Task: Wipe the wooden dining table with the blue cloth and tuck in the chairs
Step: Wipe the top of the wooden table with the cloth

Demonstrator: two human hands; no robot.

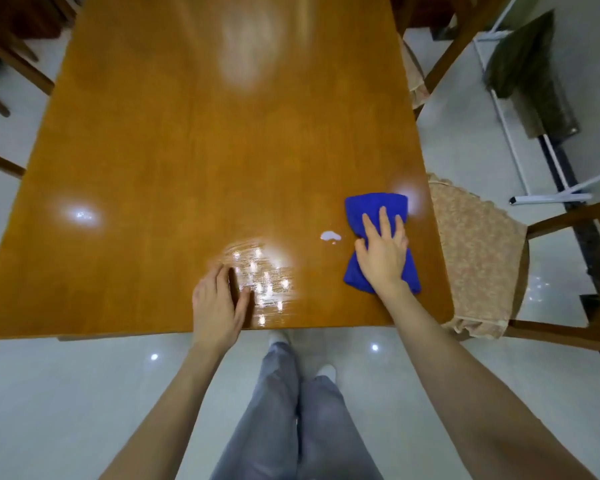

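Observation:
The wooden dining table [174, 161] fills the upper middle of the head view. A folded blue cloth [374, 207] lies near its right front corner. My right hand [383, 252] presses flat on the cloth with straight fingers. My left hand [217, 304] rests on the table by the front edge, beside a wet streaked patch [264, 275]. A small white spill [330, 236] sits just left of the cloth. A chair with a beige cushion [478, 254] stands pulled out at the table's right side.
A second chair [440, 53] stands at the far right side. Chair parts [11, 64] show along the left edge. A white rack with a dark cloth [530, 81] stands at the right on the glossy tiled floor [66, 393]. My legs are below the table's front edge.

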